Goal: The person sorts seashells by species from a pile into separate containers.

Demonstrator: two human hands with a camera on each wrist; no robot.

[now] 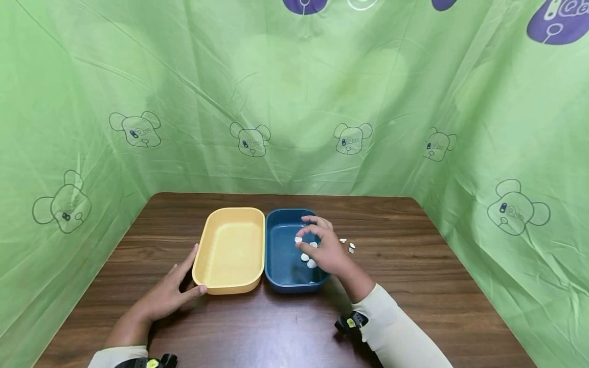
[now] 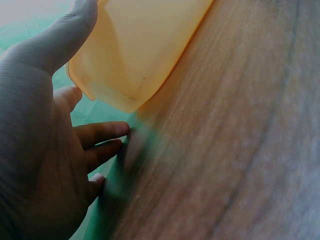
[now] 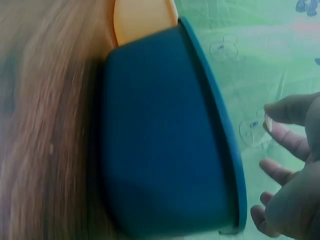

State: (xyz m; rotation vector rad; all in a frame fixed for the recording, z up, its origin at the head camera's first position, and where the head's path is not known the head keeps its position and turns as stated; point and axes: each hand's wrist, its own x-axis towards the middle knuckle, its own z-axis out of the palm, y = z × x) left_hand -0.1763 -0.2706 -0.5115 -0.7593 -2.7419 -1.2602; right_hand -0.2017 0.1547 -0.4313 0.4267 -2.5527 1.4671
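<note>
My right hand is over the blue tray, pinching a small white shell-like piece between thumb and forefinger. The right wrist view shows the thin edge of this white piece at the fingertips, beyond the tray's side. Several similar white pieces lie in the blue tray, partly hidden under the hand. At the near left corner of the yellow tray, my left hand rests with thumb and fingers spread against its side. No pieces show inside the yellow tray.
The two trays stand side by side on a brown wooden table. Right of the blue tray lie a few more loose white pieces. A green printed curtain surrounds the table's back and sides.
</note>
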